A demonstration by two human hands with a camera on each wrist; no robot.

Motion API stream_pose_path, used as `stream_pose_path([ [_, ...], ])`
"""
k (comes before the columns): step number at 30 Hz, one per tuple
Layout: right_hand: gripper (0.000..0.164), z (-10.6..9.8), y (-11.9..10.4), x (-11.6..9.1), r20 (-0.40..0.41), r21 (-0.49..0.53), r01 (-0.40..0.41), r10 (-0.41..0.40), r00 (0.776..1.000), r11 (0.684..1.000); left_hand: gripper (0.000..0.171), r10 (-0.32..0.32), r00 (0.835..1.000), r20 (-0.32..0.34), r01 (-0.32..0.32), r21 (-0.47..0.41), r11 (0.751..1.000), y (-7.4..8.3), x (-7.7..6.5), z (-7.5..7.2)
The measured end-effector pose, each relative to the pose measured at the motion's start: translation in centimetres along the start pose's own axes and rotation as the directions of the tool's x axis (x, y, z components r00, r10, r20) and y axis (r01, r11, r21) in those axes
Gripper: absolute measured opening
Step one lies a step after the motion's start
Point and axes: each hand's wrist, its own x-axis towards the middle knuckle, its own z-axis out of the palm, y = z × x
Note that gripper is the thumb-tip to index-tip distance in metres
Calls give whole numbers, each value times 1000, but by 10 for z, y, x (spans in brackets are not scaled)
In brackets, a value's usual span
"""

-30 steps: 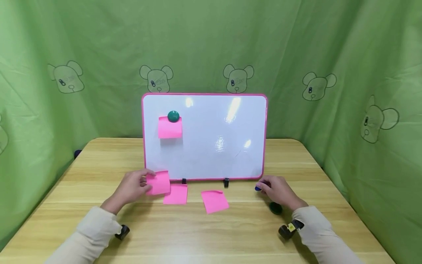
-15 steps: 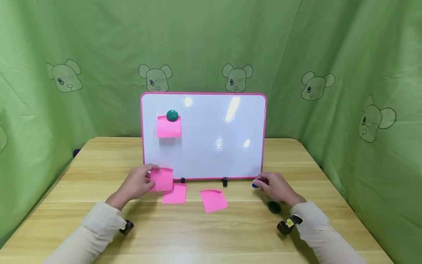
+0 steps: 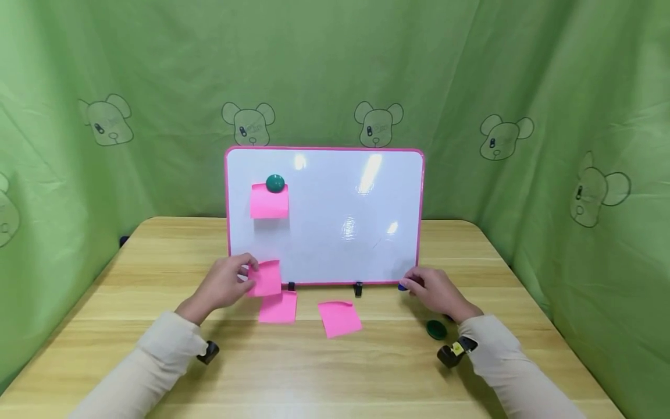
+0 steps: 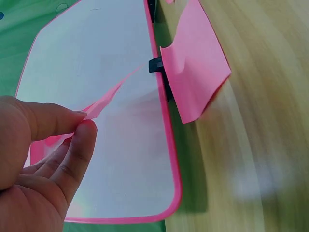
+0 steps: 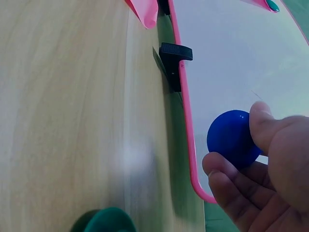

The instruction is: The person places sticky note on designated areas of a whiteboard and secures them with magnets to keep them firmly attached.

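My left hand point(image 3: 224, 283) pinches a pink sticky note point(image 3: 266, 278) by its left side, in front of the lower left of a pink-framed whiteboard point(image 3: 335, 244). In the left wrist view that note point(image 4: 102, 104) is seen nearly edge-on between thumb and fingertips. My right hand point(image 3: 435, 292) holds a round blue magnet point(image 5: 232, 137) between thumb and fingers, close to the board's lower right corner. Higher on the board, a green magnet point(image 3: 275, 183) pins another pink note point(image 3: 269, 203).
Two pink notes lie on the wooden table, a left one point(image 3: 278, 308) and a right one point(image 3: 340, 319). A green magnet point(image 3: 437, 330) rests near my right wrist. Black clips point(image 3: 358, 289) support the board's lower edge. A green curtain point(image 3: 314, 70) hangs behind.
My left hand has moved up and to the right with its pink note, now over the board's lower left. My right hand has shifted slightly up and left with the blue magnet.
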Motion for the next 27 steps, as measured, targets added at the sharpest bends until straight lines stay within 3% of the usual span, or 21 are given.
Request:
stream_pose_path([
  [8,16,-1,-5,4,-23,-6,49,-49,999,999,12,-2,1000,0,2,-17,1000,6,8,2],
  [13,17,-2,-9,9,-30,-3,43,-43,999,999,22,-2,1000,1,2,-6,1000,12,13,4],
  [20,15,-4,-14,15,-36,-2,45,-45,998,999,31,-61,998,21,61,-33,998,18,20,6],
  [27,12,-9,-17,22,-71,25,36,-34,997,999,38,-28,1000,11,28,-64,998,27,29,12],
])
